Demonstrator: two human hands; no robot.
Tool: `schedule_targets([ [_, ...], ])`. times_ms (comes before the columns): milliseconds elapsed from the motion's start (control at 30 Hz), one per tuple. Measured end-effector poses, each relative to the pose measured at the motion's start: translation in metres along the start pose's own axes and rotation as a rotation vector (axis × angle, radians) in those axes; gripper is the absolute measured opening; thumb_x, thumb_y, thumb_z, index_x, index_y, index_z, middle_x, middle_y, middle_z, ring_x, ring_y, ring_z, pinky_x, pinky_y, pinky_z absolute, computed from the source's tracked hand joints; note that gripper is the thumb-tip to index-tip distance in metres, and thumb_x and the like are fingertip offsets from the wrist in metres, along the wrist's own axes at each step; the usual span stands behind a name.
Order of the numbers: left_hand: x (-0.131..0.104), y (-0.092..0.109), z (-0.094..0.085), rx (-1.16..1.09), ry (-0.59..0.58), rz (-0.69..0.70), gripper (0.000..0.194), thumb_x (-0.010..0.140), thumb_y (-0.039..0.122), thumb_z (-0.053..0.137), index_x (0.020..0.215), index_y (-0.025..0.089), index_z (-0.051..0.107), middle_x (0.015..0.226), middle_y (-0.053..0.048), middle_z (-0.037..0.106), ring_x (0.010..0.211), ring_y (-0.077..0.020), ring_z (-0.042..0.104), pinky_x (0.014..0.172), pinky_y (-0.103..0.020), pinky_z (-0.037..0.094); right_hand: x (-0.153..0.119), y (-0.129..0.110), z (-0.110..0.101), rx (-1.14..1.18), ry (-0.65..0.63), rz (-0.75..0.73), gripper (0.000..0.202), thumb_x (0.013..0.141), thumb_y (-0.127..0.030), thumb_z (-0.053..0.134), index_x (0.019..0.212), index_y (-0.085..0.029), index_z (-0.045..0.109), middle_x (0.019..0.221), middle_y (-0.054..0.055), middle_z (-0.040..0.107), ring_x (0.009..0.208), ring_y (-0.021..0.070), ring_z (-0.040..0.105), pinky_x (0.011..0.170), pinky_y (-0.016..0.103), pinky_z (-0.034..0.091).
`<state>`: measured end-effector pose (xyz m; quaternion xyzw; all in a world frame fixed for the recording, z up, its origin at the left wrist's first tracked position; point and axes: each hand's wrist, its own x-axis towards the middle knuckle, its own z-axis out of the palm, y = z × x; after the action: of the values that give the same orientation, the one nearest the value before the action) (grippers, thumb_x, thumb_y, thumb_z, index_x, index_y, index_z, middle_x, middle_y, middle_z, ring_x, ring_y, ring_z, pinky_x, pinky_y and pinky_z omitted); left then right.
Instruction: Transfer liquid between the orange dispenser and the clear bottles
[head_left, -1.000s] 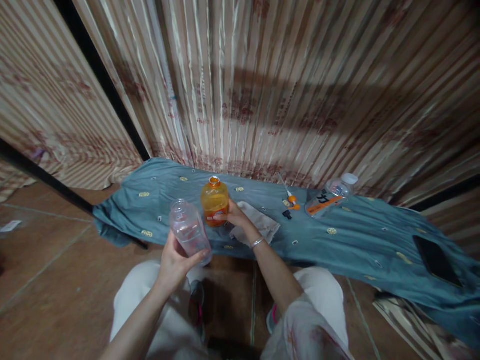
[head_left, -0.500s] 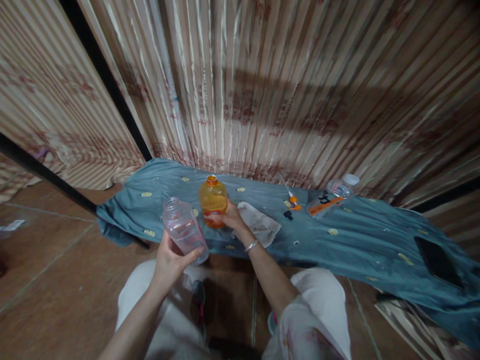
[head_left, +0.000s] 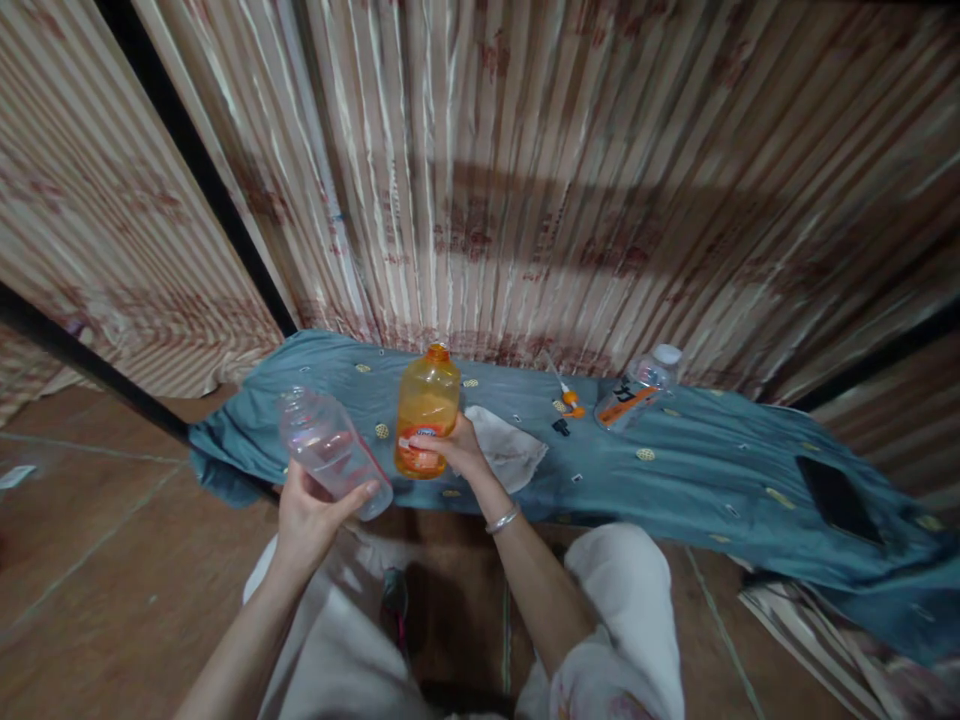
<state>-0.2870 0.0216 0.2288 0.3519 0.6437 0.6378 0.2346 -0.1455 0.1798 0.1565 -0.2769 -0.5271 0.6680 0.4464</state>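
My left hand [head_left: 319,515] is wrapped round a clear plastic bottle [head_left: 330,445] with no cap, tilted with its mouth up and to the left. To its right, my right hand [head_left: 457,447] grips an orange see-through bottle [head_left: 427,400] by its labelled lower part. That bottle stands nearly upright, also uncapped, with liquid showing inside; whether its base touches the cloth I cannot tell. Behind my right wrist lies a crumpled whitish cloth [head_left: 510,445]. A pump top with an orange head [head_left: 571,402] and a thin tube lies farther back, beside a small black piece [head_left: 561,427].
Another clear bottle with a white cap [head_left: 637,388] leans or lies at the back right. A black phone [head_left: 838,498] rests on the right of the blue-green cloth-covered bench [head_left: 697,480]. Striped curtains [head_left: 480,200] hang behind; a dark pole [head_left: 195,160] slants at the left.
My left hand has shifted left with the clear bottle, which tilts more. The orange bottle now looks larger and nearer, its label more exposed. The whole view has shifted slightly.
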Motion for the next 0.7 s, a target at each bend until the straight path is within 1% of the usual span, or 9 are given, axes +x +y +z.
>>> schedule_targets([
  [167,-0.003,0.005,0.016,-0.050,-0.045,-0.004,0.083,0.046,0.045,0.096,0.117,0.019,0.062,0.122,-0.014,0.074,0.112,-0.0361,0.074,0.093,-0.052,0.065,-0.033,-0.026,-0.015,0.097,0.060,0.017,0.058,0.052,-0.035,0.097,0.103,-0.023,0.073,0.099,0.001,0.082,0.094,0.0263,0.077,0.099,0.048,0.060],
  [333,-0.008,0.004,0.034,-0.073,-0.074,-0.019,0.080,0.045,0.040,0.096,0.114,0.020,0.061,0.129,-0.015,0.072,0.112,-0.0361,0.074,0.091,-0.052,0.067,-0.050,-0.042,-0.030,0.107,0.119,-0.001,0.062,0.049,-0.034,0.098,0.104,-0.023,0.072,0.103,0.002,0.082,0.099,0.0288,0.077,0.104,0.051,0.059],
  [467,-0.007,-0.004,0.040,-0.095,-0.078,-0.013,0.082,0.044,0.043,0.098,0.115,0.022,0.062,0.126,-0.013,0.073,0.108,-0.0343,0.075,0.092,-0.051,0.067,-0.049,-0.046,-0.032,0.111,0.103,-0.013,0.057,0.048,-0.034,0.098,0.098,-0.024,0.073,0.104,0.003,0.082,0.099,0.0296,0.078,0.104,0.054,0.058],
  [567,-0.004,-0.007,0.040,-0.082,-0.088,-0.009,0.082,0.045,0.049,0.099,0.114,0.024,0.064,0.123,-0.009,0.075,0.106,-0.0325,0.074,0.097,-0.057,0.064,-0.042,-0.042,-0.027,0.114,0.083,-0.032,0.057,0.048,-0.033,0.098,0.099,-0.026,0.074,0.105,0.004,0.081,0.101,0.0302,0.077,0.106,0.056,0.057],
  [633,-0.002,-0.007,0.039,-0.080,-0.069,-0.031,0.084,0.040,0.050,0.100,0.112,0.026,0.065,0.120,-0.006,0.076,0.105,-0.0319,0.073,0.102,-0.061,0.060,-0.037,-0.037,-0.020,0.127,0.074,-0.035,0.058,0.047,-0.034,0.098,0.100,-0.026,0.075,0.105,0.004,0.081,0.101,0.0308,0.077,0.107,0.056,0.056],
  [700,0.000,-0.005,0.037,-0.079,-0.034,-0.060,0.089,0.032,0.048,0.100,0.111,0.025,0.066,0.118,-0.007,0.075,0.106,-0.0334,0.073,0.105,-0.064,0.057,-0.033,-0.032,-0.012,0.145,0.071,-0.025,0.057,0.047,-0.033,0.098,0.100,-0.025,0.076,0.106,0.005,0.082,0.102,0.0306,0.077,0.106,0.055,0.057],
])
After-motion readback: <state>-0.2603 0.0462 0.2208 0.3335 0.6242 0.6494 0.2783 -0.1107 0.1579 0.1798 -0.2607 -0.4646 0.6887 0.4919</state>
